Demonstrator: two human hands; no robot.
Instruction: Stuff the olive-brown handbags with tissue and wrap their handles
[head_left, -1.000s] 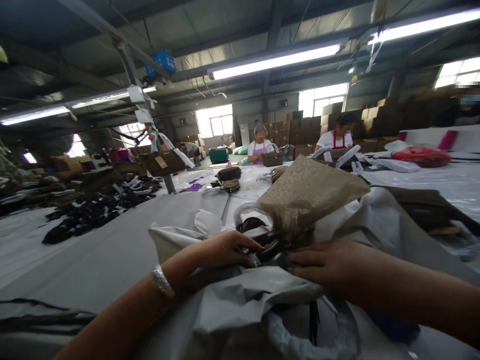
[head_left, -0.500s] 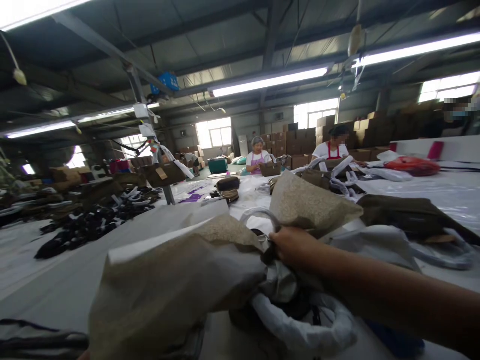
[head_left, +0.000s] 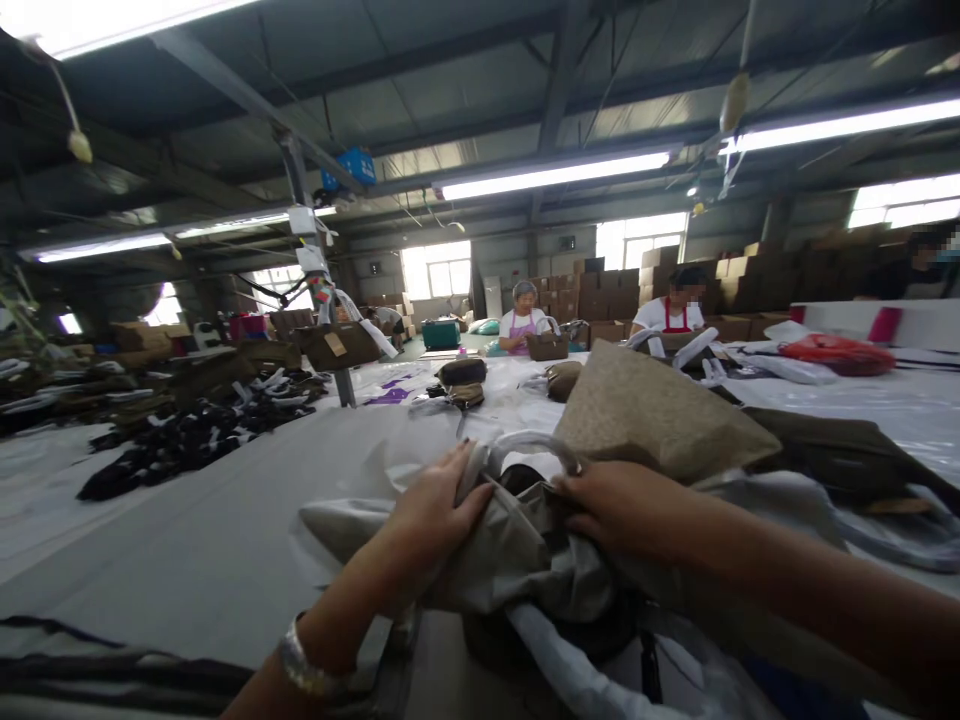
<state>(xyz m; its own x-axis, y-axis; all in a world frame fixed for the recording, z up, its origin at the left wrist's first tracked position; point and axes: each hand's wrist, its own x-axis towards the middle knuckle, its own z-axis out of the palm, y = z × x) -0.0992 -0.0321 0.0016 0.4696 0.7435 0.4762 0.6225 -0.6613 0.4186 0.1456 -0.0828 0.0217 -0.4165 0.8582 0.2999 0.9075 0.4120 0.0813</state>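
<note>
A dark handbag (head_left: 517, 640) stands in front of me, its handles wrapped in white covering; one wrapped handle (head_left: 559, 660) hangs at the near side, and a clear-wrapped handle (head_left: 529, 440) arches at the far side. Crumpled grey lining-like material (head_left: 517, 560) bulges from the bag's mouth. My left hand (head_left: 442, 500), with a bracelet on the wrist, grips this material beside the far handle, thumb towards me. My right hand (head_left: 600, 500) is closed on the bag's edge at the right of the opening; its fingertips are partly hidden. A stiff tan sheet (head_left: 652, 410) rises behind it.
A dark olive bag (head_left: 832, 450) lies at right. Piled black straps (head_left: 187, 440) cover the table's left side. A post (head_left: 341, 385) stands beyond, with a bag by it. Two co-workers (head_left: 523, 325) sit across the table. A red plastic bundle (head_left: 836, 353) lies far right.
My left hand has come into view onto the grey material. The large tan flap at left has been folded down and inwards. My right hand stays at the bag's edge.
</note>
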